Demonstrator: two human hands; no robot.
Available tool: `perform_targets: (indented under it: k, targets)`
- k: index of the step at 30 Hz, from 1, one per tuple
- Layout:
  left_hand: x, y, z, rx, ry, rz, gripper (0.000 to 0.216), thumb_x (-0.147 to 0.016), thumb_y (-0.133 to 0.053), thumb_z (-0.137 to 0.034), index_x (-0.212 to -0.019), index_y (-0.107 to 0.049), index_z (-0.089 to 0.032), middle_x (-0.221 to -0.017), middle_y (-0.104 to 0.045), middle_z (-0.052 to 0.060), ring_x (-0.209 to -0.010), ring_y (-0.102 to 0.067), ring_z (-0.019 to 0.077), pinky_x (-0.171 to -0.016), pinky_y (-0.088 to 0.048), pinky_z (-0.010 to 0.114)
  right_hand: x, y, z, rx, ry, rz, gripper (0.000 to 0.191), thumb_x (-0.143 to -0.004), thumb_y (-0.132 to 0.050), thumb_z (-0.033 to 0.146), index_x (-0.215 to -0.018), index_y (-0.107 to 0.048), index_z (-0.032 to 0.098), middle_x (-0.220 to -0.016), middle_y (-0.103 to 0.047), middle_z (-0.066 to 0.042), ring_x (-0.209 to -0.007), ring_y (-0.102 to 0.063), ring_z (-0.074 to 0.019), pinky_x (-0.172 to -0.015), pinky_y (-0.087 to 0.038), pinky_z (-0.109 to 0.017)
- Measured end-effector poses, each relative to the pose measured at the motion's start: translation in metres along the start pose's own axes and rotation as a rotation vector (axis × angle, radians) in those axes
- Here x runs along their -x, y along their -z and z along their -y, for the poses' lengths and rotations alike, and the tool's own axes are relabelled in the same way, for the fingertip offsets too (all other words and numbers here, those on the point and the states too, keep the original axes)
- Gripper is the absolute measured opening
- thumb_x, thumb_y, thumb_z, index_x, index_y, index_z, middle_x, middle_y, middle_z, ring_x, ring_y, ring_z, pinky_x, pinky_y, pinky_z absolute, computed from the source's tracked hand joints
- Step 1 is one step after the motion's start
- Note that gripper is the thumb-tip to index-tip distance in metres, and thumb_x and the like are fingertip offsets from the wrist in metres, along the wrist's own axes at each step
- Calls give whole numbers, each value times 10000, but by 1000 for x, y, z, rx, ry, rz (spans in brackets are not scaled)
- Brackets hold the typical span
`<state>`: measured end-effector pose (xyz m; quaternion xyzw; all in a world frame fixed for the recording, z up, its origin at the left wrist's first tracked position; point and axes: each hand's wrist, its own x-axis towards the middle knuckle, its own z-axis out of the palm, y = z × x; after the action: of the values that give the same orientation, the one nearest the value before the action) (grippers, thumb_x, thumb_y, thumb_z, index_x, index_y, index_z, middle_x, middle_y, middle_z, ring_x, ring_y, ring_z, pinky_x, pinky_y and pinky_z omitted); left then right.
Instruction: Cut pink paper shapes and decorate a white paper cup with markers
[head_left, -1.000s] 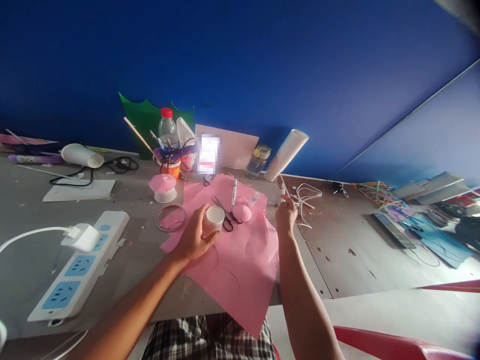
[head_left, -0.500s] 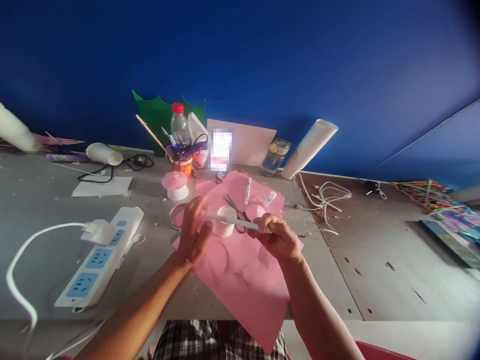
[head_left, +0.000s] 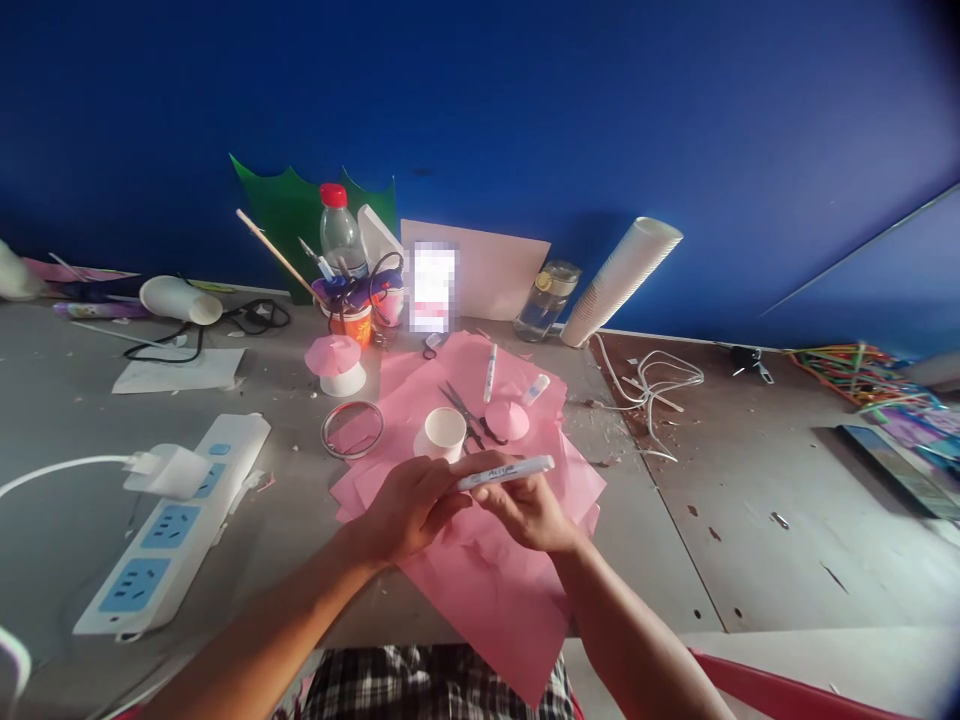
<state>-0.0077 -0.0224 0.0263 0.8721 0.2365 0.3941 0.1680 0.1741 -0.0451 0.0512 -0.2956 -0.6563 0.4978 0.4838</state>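
Note:
A white marker pen point(head_left: 506, 472) with dark lettering is held nearly level above the pink paper sheets point(head_left: 487, 590). My left hand point(head_left: 409, 508) is closed around its left end. My right hand point(head_left: 531, 508) grips the barrel, thumb in front and fingers behind. Just beyond my hands stands a white paper cup point(head_left: 444, 432). Scissors point(head_left: 466, 412) lie slightly open next to a small pink paper cone point(head_left: 507, 418). Farther back on the paper are another slim white pen point(head_left: 490, 373) and a short white piece point(head_left: 535, 389). A tape ring point(head_left: 352, 430) lies left of the cup.
On the left are a power strip point(head_left: 172, 525) with a plug and a small cup with a pink paper top point(head_left: 335, 362). Behind stand a bottle point(head_left: 341, 235), a lit screen point(head_left: 433, 288), a glass jar point(head_left: 547, 305) and stacked cups point(head_left: 622, 282). A white cable point(head_left: 660, 385) lies right.
My left hand has moved right and closed on the marker's left end. The marker has shifted right and turned, showing its lettering. The view has tilted slightly.

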Motion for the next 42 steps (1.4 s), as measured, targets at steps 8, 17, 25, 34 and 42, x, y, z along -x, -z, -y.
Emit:
perform_targets:
  k: [8,17,25,34,42]
  targets:
    - [0,-5,-8,153,230,97,141,-927,-421,-272,-858,-504,-182,-638,-517,-11,-542,-425,108,-514,-305,227,3,3,-3,195,120,-110,230,-933,-483,343,-855,-659,218,-837,-662,-52,-759,-617,-167,-635,-477,-300]
    - [-9,5,-19,657,603,385,339,-945,-333,-441,-818,-492,-170,-604,-375,-42,-538,-326,92,-522,-267,244,7,8,-4,169,95,-118,295,-950,-431,388,-891,-644,192,-641,-545,-3,-555,-520,-116,-506,-403,-259]
    - [-7,13,-13,1295,743,536,414,-899,-414,-524,-727,-506,-160,-485,-308,-74,-431,-223,65,-429,-179,235,10,6,-3,27,56,-124,271,-923,-488,405,-871,-660,203,-604,-501,1,-530,-471,-116,-487,-379,-271]
    - [-2,14,3,1416,682,797,357,-895,-462,-470,-988,-617,-163,-446,-380,-76,-336,-259,52,-376,-233,214,-1,68,22,-298,187,-761,274,-918,-466,462,-785,-606,268,-524,-293,56,-463,-330,-106,-541,-395,-284]
    - [-4,33,21,1359,635,41,239,-806,-610,-361,-690,-543,-164,-620,-446,-22,-472,-360,56,-470,-303,224,-8,53,4,-420,37,-707,238,-836,-550,503,-878,-606,276,-569,-448,49,-487,-399,-110,-608,-444,-323]
